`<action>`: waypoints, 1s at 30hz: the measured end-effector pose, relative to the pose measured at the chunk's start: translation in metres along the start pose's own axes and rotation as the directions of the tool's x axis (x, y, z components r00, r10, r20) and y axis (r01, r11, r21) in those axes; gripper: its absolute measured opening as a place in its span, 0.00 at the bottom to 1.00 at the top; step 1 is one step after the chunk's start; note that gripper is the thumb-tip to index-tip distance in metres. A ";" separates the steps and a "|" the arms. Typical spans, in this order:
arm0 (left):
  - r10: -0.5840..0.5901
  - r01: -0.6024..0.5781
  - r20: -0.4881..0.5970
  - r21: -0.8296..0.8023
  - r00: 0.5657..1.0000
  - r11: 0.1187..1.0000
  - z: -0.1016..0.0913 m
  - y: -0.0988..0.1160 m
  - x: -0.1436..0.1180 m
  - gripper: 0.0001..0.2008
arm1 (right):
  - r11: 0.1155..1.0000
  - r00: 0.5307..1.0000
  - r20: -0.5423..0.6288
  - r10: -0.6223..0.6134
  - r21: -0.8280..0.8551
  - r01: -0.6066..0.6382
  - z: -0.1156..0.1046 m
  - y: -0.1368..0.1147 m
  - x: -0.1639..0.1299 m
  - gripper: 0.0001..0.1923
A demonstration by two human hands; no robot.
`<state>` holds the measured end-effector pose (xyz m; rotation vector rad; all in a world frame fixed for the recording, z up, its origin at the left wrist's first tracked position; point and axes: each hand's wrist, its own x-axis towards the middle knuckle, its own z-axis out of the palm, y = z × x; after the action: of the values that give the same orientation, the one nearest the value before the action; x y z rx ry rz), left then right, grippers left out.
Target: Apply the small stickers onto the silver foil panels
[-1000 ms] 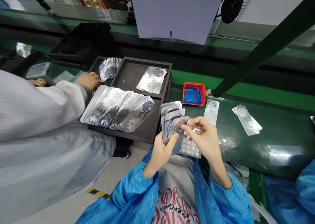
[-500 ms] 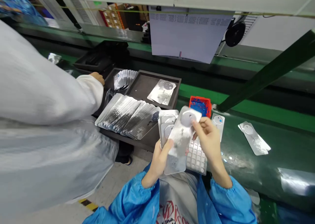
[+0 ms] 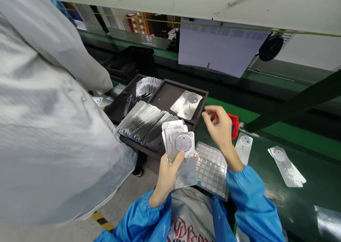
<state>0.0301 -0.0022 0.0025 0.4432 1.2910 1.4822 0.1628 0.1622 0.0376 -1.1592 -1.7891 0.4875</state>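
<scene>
My left hand [image 3: 166, 176] is closed on a fanned handful of silver phone back covers [image 3: 186, 171], each with a round camera area near its top. The front cover faces me. My right hand [image 3: 220, 126] is raised beside a small red bin [image 3: 234, 123] and partly hides it. Its fingers are curled with thumb and forefinger close together; whether a small thing sits between them I cannot make out. Below that hand lies a clear plastic tray of small square pockets [image 3: 211, 167], with a blue dot [image 3: 199, 182] on it.
A dark divided tray [image 3: 170, 89] holds a long row of covers [image 3: 144, 123] and two overlapping covers [image 3: 188, 105]. More covers [image 3: 286, 165] lie on the green bench [image 3: 301, 139] at right. A person in a pale coat [image 3: 61, 121] stands close on the left.
My right hand has left the front cover and moved up beside the red bin. The left hand keeps the covers. The view has shifted, and the other person's hand is out of sight.
</scene>
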 end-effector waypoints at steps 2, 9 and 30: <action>-0.042 0.042 0.034 -0.008 0.999 0.999 0.002 0.001 0.001 0.30 | 0.991 0.987 0.100 -0.125 0.051 0.120 -0.013 -0.009 -0.039 0.08; -0.019 0.009 0.077 0.128 0.997 0.992 0.009 -0.006 0.000 0.21 | 0.984 0.992 0.116 0.048 0.166 -0.067 -0.035 -0.022 -0.100 0.12; 0.147 -0.115 -0.089 0.294 0.985 0.949 -0.019 -0.007 0.001 0.18 | 0.904 0.904 0.006 0.427 0.024 -0.427 -0.089 0.027 -0.180 0.11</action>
<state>0.0173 -0.0117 -0.0107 0.6565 1.6016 1.4475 0.2764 0.0063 -0.0248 -1.5423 -1.5200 0.7626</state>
